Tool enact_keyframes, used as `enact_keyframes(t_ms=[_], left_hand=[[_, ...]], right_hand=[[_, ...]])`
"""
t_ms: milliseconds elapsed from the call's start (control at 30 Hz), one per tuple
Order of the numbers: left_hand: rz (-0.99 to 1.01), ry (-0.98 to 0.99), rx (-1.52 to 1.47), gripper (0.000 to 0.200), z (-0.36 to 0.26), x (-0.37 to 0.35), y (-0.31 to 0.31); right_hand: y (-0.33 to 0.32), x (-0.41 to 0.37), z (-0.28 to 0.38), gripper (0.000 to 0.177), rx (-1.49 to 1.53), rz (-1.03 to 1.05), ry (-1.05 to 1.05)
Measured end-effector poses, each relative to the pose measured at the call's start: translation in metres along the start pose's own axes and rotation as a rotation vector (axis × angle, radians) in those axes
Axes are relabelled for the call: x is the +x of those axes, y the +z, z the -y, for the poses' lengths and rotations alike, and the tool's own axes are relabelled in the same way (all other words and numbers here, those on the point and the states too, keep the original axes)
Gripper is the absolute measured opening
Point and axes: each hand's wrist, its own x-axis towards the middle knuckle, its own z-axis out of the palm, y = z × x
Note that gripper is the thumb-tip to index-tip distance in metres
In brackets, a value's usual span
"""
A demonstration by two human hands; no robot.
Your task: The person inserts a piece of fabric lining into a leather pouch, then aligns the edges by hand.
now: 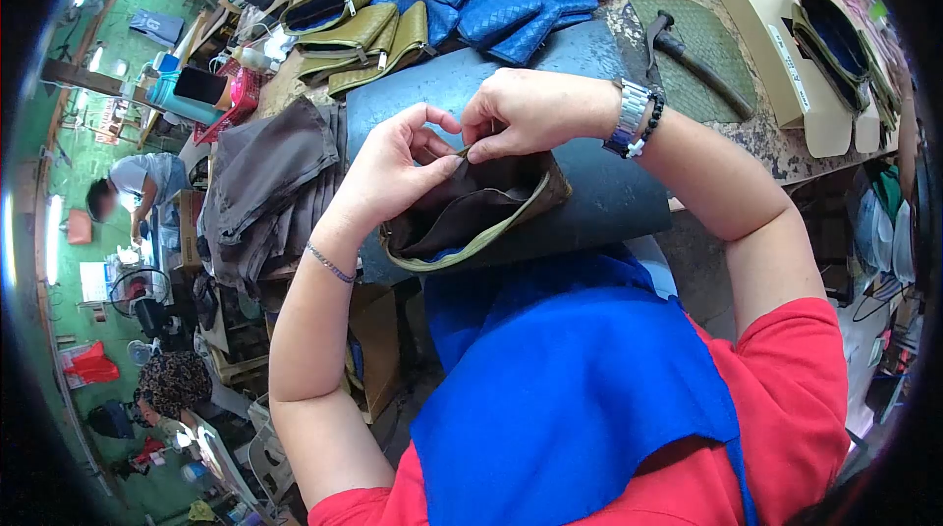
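An olive zip pouch [481, 243] lies with its mouth gaping toward me, showing dark brown lining inside. At the far rim of that mouth, my left hand [403, 163] pinches the edge between thumb and fingers. My right hand [535, 111] is closed on the same edge, its fingertips right beside the left thumb. The exact bit between the fingertips is too small to make out. Beneath the pouch is a dark flat board [614, 197] at the table's near edge.
Blue woven pouches [501, 5] and olive pouches [359, 35] are piled behind my hands. A hammer [702, 64] rests on a green woven sheet [722, 30] to the right, near a cardboard box [766, 45]. Brown cloth pieces [275, 167] are stacked left. Other people [147, 182] are farther left.
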Motion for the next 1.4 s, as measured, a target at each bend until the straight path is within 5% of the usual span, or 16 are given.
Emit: enact_keyframes(t_ms=[467,1400], left_hand=[[-0.124,-0.156,-0.057,0.047,-0.01,-0.025,0.004],[-0.22,-0.165,0.018,0.038,-0.014,-0.045,0.0]], right_hand=[[0.002,0.006,-0.002,0.02,-0.037,0.028,-0.017],[0.006,0.016,-0.006,0.024,0.046,0.028,-0.023]])
